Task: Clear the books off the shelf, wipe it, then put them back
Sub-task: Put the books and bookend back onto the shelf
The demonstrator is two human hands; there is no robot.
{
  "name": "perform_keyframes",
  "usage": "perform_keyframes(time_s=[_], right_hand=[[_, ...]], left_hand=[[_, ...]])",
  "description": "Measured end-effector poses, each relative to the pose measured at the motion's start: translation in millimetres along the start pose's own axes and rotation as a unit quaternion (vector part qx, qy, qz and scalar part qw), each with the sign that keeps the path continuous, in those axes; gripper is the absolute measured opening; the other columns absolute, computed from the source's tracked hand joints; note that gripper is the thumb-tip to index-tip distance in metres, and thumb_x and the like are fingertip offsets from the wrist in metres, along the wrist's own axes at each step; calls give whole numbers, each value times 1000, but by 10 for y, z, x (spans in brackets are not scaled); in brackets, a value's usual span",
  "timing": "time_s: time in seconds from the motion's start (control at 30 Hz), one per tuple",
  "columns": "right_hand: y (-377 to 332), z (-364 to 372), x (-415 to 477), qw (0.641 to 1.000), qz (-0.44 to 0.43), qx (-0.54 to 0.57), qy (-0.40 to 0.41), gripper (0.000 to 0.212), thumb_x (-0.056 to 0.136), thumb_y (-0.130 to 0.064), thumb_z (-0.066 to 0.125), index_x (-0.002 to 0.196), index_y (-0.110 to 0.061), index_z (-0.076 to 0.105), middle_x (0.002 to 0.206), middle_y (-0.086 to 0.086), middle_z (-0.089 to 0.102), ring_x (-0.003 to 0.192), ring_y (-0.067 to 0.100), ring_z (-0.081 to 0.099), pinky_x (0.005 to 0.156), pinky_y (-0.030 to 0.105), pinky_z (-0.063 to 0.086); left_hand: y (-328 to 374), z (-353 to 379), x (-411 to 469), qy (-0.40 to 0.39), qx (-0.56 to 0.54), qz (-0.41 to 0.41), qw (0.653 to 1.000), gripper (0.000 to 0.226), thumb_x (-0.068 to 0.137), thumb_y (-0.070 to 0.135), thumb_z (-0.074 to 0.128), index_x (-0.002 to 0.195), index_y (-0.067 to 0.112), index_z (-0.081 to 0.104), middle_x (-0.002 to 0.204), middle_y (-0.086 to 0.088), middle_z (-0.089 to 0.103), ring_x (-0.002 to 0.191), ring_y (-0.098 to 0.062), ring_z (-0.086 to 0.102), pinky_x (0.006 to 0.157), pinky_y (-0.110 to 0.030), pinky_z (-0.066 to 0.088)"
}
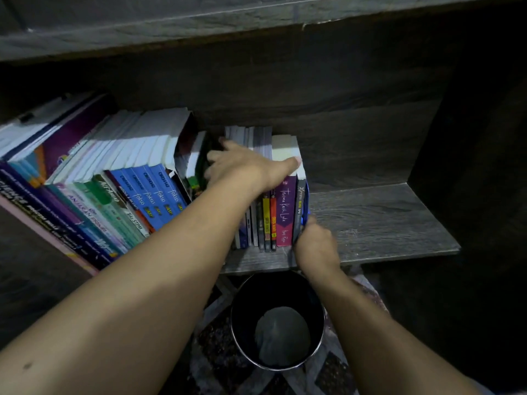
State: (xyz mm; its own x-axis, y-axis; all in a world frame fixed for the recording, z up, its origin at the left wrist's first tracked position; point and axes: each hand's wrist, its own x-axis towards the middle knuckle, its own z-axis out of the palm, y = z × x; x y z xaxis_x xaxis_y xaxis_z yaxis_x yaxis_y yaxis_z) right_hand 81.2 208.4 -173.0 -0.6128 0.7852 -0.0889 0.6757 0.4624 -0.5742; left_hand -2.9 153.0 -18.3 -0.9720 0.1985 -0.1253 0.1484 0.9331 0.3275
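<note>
A row of books stands on a dark grey wooden shelf (pixel 379 218). Leaning books with blue and green spines (pixel 137 201) fill the left. An upright group (pixel 278 223) with a purple spine stands in the middle. My left hand (pixel 251 166) lies over the top of that group, fingers curled down on its left side and thumb on the page tops at its right. My right hand (pixel 313 246) holds the lower right edge of the outermost book, a dark one with a blue edge (pixel 301 206).
The shelf's right part is bare, closed by a side wall (pixel 462 138). Another board (pixel 199 21) runs overhead. Below the shelf edge a round black bin (pixel 278 320) with something grey inside stands on a patterned rug (pixel 216 343).
</note>
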Motion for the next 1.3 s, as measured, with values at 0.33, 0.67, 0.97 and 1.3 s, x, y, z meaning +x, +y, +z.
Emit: perform_keyframes(time_s=[0.33,0.67,0.97,1.3], right_hand=[[-26,-33,2,993,-20,120,-4,39,93,-8,44,127,-27,47,86,9,56,77,28,54,71,32,47],[61,-24,74,991,-123,36,-43,54,89,-14,46,142,-25,42,106,23,64,95,38,60,82,37,49],[41,-117,101,985,-121,2,-124,76,94,-12,50,153,-37,8,118,21,60,102,35,58,84,34,44],[84,62,266,976,-116,59,-174,98,91,-16,61,146,-51,-11,140,10,51,120,27,52,101,37,40]], left_hand=[[132,-246,178,-80,100,105,986,35,90,42,48,101,10,59,110,-14,59,87,-27,56,72,-31,46],[-163,-198,81,10,163,84,983,65,93,57,32,132,11,54,130,-18,56,110,-35,57,81,-35,46],[-531,56,-297,124,216,171,953,107,79,85,28,151,7,17,154,-22,15,142,-40,16,109,-49,24],[-986,285,-69,253,303,295,870,128,66,88,45,150,4,-4,153,-19,20,142,-37,20,118,-47,12]])
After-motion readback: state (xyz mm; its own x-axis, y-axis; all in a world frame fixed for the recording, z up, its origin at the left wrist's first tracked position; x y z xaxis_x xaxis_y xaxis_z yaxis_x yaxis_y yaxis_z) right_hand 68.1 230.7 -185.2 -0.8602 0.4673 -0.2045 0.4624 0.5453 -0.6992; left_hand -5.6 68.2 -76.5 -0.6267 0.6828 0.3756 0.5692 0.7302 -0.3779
